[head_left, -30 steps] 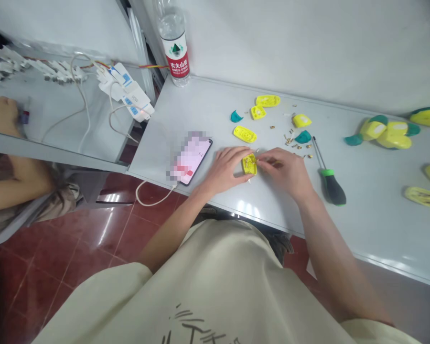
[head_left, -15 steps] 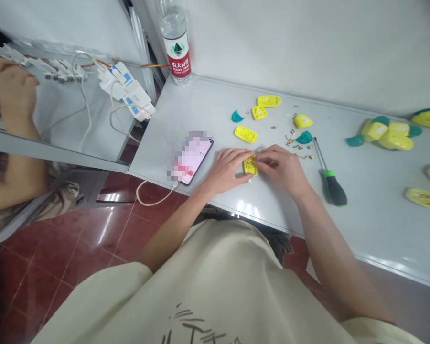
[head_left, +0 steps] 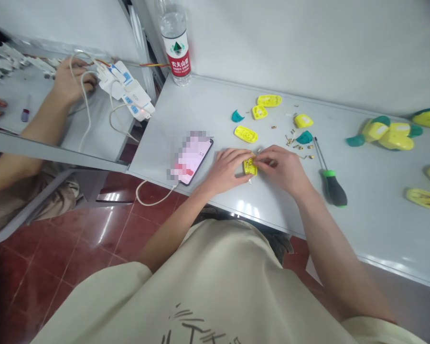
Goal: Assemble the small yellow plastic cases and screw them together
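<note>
yellow plastic shell half [head_left: 250, 168] sits left of the green-and-black screwdriver [head_left: 334, 188], left hand [head_left: 231, 170] pinching it between thumb and fingers, right hand [head_left: 284, 170] bunching fingertips at its screwdriver-side edge, can't tell on what, brass-coloured bits [head_left: 289, 141] near the screwdriver's shaft, left side.

The yellow shell [head_left: 251, 169] looks like plastic — the floor tiles [head_left: 88, 270] glossy.
</note>
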Tool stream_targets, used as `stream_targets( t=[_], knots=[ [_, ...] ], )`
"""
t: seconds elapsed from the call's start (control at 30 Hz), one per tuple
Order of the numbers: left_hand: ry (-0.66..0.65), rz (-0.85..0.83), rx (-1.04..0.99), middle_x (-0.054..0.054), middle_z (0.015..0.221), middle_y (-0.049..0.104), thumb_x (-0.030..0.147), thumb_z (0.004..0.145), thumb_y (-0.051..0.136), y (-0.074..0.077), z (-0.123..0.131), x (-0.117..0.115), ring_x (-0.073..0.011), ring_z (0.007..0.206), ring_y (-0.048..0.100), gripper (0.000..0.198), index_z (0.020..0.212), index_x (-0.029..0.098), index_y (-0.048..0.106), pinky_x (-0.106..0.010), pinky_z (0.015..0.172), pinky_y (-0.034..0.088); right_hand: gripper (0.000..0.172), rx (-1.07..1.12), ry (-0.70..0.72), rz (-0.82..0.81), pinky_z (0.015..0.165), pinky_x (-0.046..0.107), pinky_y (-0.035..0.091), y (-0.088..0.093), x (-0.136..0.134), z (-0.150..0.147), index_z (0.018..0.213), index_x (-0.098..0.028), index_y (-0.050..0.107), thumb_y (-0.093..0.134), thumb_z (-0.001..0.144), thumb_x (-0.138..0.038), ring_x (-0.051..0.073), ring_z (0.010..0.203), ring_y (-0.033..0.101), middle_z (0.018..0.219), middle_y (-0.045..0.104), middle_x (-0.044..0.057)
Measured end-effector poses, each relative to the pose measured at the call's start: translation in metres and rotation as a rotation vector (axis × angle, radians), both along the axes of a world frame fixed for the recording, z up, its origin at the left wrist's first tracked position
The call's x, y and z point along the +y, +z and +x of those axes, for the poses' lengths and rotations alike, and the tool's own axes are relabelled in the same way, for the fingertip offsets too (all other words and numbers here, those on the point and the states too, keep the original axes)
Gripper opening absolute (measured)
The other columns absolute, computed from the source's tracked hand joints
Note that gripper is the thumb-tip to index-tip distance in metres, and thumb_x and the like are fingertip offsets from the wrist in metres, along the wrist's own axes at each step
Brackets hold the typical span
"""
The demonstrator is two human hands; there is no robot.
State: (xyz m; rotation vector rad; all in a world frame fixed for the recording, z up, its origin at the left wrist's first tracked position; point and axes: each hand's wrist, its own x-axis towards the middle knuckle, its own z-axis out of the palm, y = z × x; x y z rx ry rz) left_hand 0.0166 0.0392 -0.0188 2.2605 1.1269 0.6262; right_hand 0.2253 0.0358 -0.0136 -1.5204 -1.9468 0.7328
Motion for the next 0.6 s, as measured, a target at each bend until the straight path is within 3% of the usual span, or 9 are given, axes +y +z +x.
stream_targets(
  t=[0.6],
  knots=[
    [0.001,-0.031,0.031,-0.004,0.143,0.059,0.037,0.089,0.067,0.0027,-0.0004,-0.0001,-0.0224,0.132,0.051,0.049,0.134,0.024,0.057,-0.039,0.110,0.036,0.020,0.154,-0.003,-0.135,0.073,0.037,0.055,0.0049,-0.0012,0.0042,0.091,-0.023,0.078,0.070,0.085,-0.040,0.022,0.082,0.069,0.096,0.075,0.006]
  ],
)
